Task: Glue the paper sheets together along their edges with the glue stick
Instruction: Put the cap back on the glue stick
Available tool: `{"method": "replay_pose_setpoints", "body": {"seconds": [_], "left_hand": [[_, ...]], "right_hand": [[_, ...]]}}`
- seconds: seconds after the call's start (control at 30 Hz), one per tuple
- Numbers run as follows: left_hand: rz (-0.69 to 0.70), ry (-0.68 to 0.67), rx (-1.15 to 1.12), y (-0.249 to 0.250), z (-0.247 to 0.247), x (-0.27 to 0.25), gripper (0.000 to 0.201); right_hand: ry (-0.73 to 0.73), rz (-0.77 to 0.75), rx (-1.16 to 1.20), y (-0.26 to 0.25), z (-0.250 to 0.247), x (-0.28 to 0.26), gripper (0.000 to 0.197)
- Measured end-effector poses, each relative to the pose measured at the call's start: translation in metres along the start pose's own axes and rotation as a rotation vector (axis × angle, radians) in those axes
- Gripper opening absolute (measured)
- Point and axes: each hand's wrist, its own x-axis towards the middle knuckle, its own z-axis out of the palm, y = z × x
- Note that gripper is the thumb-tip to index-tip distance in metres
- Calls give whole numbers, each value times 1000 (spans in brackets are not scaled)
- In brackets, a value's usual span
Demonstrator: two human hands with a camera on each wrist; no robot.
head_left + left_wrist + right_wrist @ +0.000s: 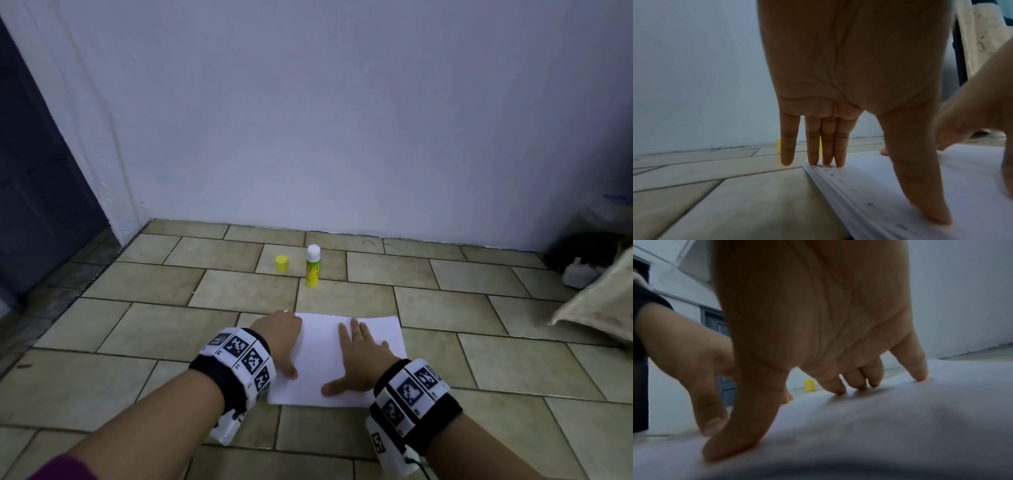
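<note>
White paper sheets lie stacked on the tiled floor. My left hand presses the stack's left edge with straight fingers; the thumb lies on the paper. That edge shows several layered sheets with small punched slots. My right hand lies flat on the sheets, with spread fingers pressing down. The glue stick stands upright and uncapped on the floor beyond the paper. Its yellow cap sits just left of it, and the cap is also seen past the right fingers.
A white wall rises close behind the glue stick. A dark door is at the left. At the right lie a beige cloth and a white object by dark items. Bare floor tiles surround the paper.
</note>
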Motion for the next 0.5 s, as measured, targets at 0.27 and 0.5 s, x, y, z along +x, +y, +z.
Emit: {"method": "replay_pose_setpoints", "body": {"seconds": [0.27, 0.5], "left_hand": [[58, 100, -385, -36, -13, 24, 30], [-93, 497, -656, -16, -42, 67, 83]], "right_hand": [[7, 6, -11, 0, 7, 1, 125], [145, 70, -192, -12, -2, -1, 102]]}}
